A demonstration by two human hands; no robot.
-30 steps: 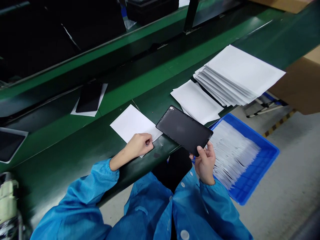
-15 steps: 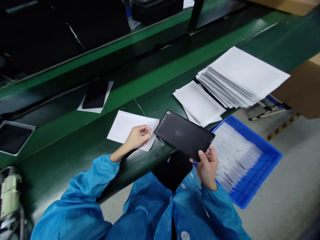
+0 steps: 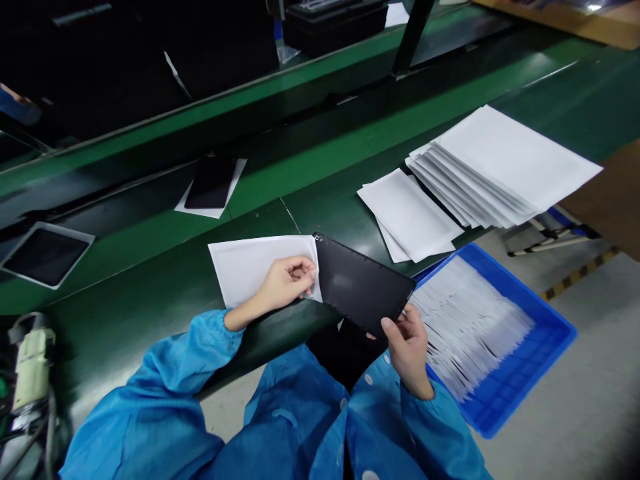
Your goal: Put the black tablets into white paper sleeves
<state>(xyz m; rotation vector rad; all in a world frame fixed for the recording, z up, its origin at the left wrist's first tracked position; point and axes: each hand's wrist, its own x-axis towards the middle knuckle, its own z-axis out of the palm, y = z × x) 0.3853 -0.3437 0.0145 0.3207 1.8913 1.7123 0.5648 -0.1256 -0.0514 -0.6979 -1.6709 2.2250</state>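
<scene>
My right hand (image 3: 407, 343) grips the right end of a black tablet (image 3: 363, 283), thumb on top and the other fingers partly hidden beneath. The tablet's left end meets the edge of a white sleeve (image 3: 260, 263) on the green bench in front of me. My left hand (image 3: 290, 280) pinches that sleeve at its right edge, fingers curled together. Whether the tablet's end is inside the sleeve's mouth or only against it, I cannot tell.
White sleeves lie in a smaller pile (image 3: 413, 213) and a taller stack (image 3: 515, 160) to the right. Below stands a blue crate (image 3: 525, 383) packed with white sleeves. Further left, one tablet (image 3: 213, 183) and another tablet (image 3: 47, 253) rest on white sheets. A pale tool (image 3: 33, 367) sits at lower left.
The tablet has moved left and its left end has come up to the sleeve's right edge. The sleeve has been turned and its right edge lifted. The camera view has shifted slightly.
</scene>
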